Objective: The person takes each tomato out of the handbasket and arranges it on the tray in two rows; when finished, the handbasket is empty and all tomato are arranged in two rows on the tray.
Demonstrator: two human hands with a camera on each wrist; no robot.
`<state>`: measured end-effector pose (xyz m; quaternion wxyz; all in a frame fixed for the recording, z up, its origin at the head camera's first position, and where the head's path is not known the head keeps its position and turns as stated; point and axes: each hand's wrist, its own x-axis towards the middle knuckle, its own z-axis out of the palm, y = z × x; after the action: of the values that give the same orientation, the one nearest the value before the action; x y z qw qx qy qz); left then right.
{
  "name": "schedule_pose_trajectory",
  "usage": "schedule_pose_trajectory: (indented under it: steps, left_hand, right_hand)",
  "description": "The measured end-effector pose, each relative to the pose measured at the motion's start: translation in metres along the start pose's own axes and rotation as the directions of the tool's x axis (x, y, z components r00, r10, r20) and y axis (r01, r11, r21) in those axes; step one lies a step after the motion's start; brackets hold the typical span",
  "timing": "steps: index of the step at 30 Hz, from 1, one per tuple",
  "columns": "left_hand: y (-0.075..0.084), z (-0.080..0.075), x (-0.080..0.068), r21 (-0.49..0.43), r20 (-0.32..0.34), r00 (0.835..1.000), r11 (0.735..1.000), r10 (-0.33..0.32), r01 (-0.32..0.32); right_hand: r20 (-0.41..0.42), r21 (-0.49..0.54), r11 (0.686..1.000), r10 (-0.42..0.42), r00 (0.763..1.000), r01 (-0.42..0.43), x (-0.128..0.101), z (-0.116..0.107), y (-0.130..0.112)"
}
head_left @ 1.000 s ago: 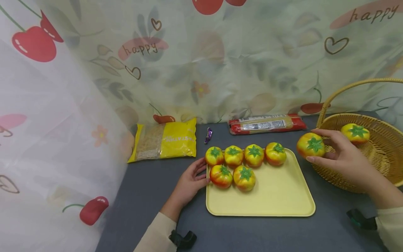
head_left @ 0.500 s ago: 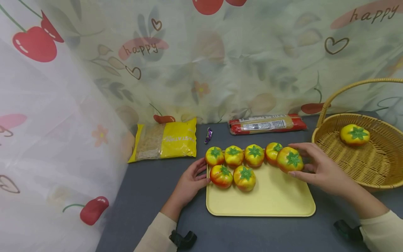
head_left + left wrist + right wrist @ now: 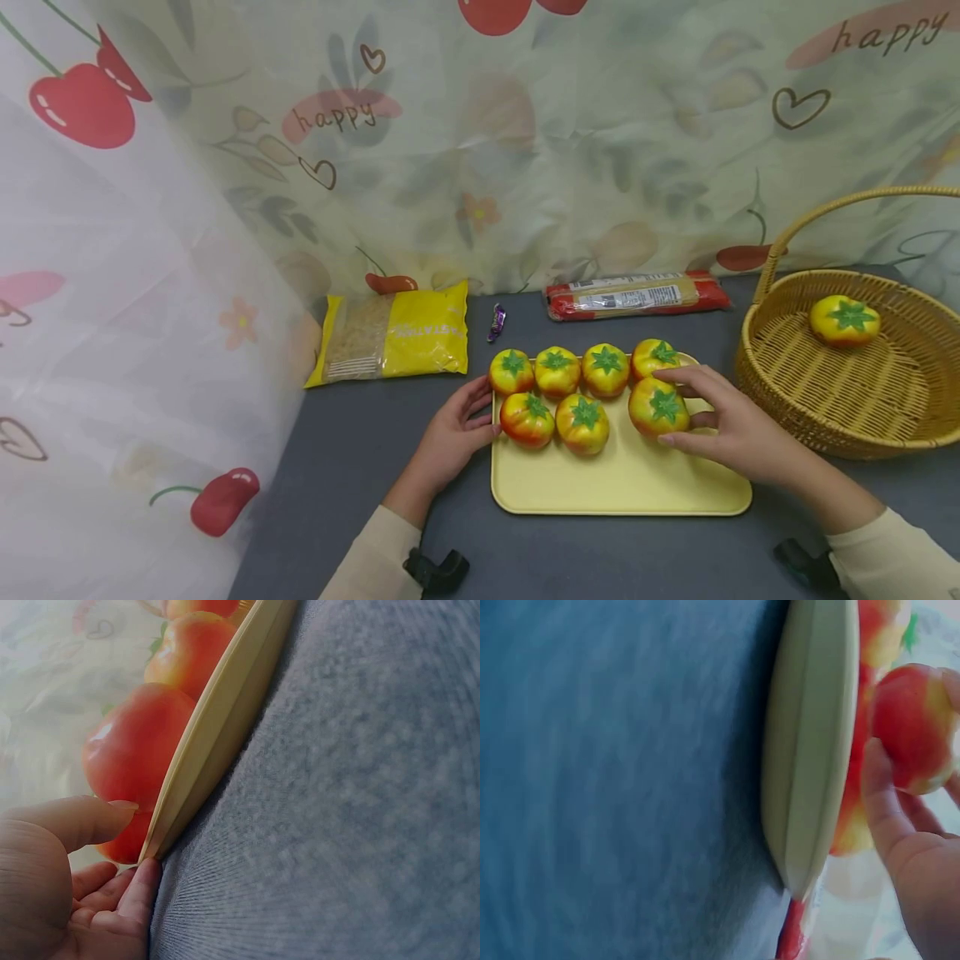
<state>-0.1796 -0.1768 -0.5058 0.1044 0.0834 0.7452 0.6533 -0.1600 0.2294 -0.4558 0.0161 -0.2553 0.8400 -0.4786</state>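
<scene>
My right hand [image 3: 738, 429] holds a yellow-red tomato [image 3: 658, 408] with a green star-shaped top, fingers behind it and thumb in front. This tomato is over the right part of the yellow tray [image 3: 615, 492], just in front of the back row's last tomato [image 3: 654, 358]. In the right wrist view the held tomato [image 3: 911, 727] shows above the tray's rim [image 3: 810, 750]. My left hand [image 3: 453, 429] rests at the tray's left edge, relaxed fingers touching the rim, thumb beside the front-left tomato [image 3: 527, 421]. Another tomato [image 3: 582, 425] sits to the right of that one.
A wicker basket [image 3: 780, 400] with one tomato [image 3: 845, 321] stands at the right. Behind the tray lie a yellow pasta bag [image 3: 427, 329], a small purple wrapped candy [image 3: 497, 322] and a red-ended noodle pack [image 3: 637, 296]. A printed curtain [image 3: 525, 183] hangs behind.
My right hand has carried the tomato leftward from beside the basket to over the tray, and toward me over the last half second. My left hand has stayed at the tray's edge.
</scene>
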Motion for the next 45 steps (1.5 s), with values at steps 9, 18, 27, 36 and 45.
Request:
schedule_pose_trajectory:
  steps: [9, 18, 27, 36, 45]
  left_hand:
    - [0.002, 0.0, -0.001, 0.005, -0.007, 1.0, 1.0, -0.011, 0.011]
    - [0.003, 0.001, -0.002, -0.008, -0.002, 1.0, 1.0, -0.002, 0.002]
    - [0.001, 0.001, -0.001, -0.003, -0.003, 1.0, 1.0, -0.005, 0.005]
    - [0.003, 0.001, -0.001, 0.005, -0.005, 1.0, 1.0, -0.007, 0.007]
    - [0.002, 0.0, 0.0, 0.008, -0.01, 1.0, 1.0, -0.006, 0.006]
  right_hand:
    - [0.057, 0.042, 0.996, 0.073, 0.996, -0.076, 0.001, 0.006, 0.0]
    - [0.099, 0.027, 0.995, 0.095, 0.991, -0.098, 0.002, 0.011, 0.001]
    - [0.109, 0.0, 0.988, 0.153, 0.982, -0.154, 0.006, 0.016, -0.001]
    - [0.099, 0.004, 0.988, 0.152, 0.983, -0.153, 0.008, 0.018, -0.001]
    - [0.085, -0.031, 0.989, 0.144, 0.986, -0.142, 0.009, 0.02, -0.003]
